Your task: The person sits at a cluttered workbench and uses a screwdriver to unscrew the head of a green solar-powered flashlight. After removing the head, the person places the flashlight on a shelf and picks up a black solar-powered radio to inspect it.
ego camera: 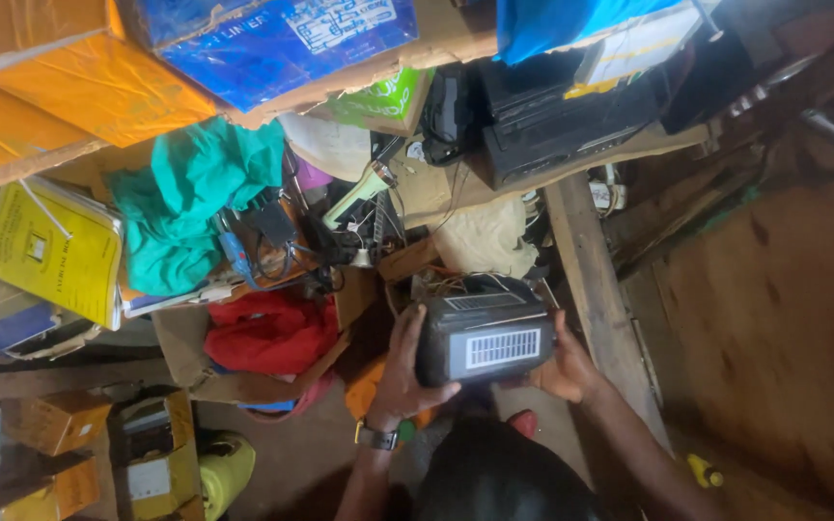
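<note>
Between both hands I hold a dark grey box-shaped radio [483, 338] with a small white-lined solar panel on its upper face. My left hand [400, 371] grips its left end, thumb along the lower edge, and a dark watch sits on that wrist. At the radio's right end, my right hand [571, 365] wraps around it. The radio hangs over a cluttered workbench.
A green cloth [190, 203], a red cloth [272, 333], tangled cables [330, 241] and a yellow booklet [50, 251] crowd the bench. Orange [98, 82] and blue [282, 39] cartons sit above. A black device [552, 116] rests on a wooden plank [591, 280]. Small cardboard boxes [60, 425] lie lower left.
</note>
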